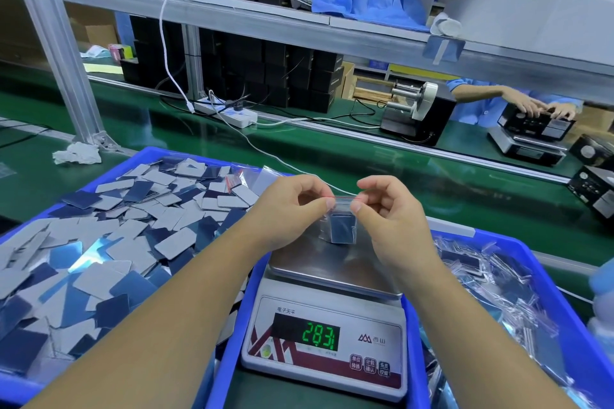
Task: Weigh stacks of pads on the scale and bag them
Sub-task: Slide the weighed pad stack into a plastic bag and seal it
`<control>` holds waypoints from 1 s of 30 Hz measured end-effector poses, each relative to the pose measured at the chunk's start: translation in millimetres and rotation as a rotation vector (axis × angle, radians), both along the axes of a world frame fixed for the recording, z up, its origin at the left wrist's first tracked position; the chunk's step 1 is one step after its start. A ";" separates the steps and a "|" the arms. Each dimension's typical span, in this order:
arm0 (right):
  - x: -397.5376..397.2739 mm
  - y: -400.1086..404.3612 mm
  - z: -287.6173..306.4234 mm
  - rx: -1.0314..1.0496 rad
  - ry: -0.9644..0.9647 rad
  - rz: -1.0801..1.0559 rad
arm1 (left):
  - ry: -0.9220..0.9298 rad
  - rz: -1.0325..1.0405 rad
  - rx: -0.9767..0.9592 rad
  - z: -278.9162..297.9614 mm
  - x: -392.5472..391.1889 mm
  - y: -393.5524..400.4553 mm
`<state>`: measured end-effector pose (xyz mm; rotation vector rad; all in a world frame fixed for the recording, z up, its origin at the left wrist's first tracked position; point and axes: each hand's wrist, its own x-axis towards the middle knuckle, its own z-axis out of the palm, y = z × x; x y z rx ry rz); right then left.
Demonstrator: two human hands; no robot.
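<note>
A small clear zip bag (344,224) with a red seal strip hangs over the scale's steel pan (319,264). A stack of dark pads shows inside it. My left hand (289,209) pinches the bag's top left corner and my right hand (387,209) pinches the top right. The scale (327,339) shows green digits on its display (320,335). A blue tray (143,156) on the left holds several loose grey and blue pads (133,229). Another blue tray (545,266) on the right holds several bagged pads (491,279).
Empty zip bags (252,178) lie at the far edge of the left tray. A white cable (265,151) runs across the green belt (365,163) to a power strip (229,111). A crumpled tissue (78,153) sits by the aluminium post. Another person's hands (538,108) work at the far right.
</note>
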<state>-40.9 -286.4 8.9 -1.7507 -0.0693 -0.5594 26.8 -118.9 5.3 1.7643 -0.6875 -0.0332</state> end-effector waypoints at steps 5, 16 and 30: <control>0.9 -3.0 -1.2 -0.006 -0.008 -0.046 | 0.042 -0.013 -0.070 -1.4 0.1 0.0; -1.2 1.3 -0.7 0.034 0.007 -0.007 | 0.011 -0.005 -0.029 -2.4 0.8 1.0; -2.0 8.6 -2.9 -0.010 -0.010 0.024 | 0.003 -0.034 -0.058 -2.4 -7.7 -5.0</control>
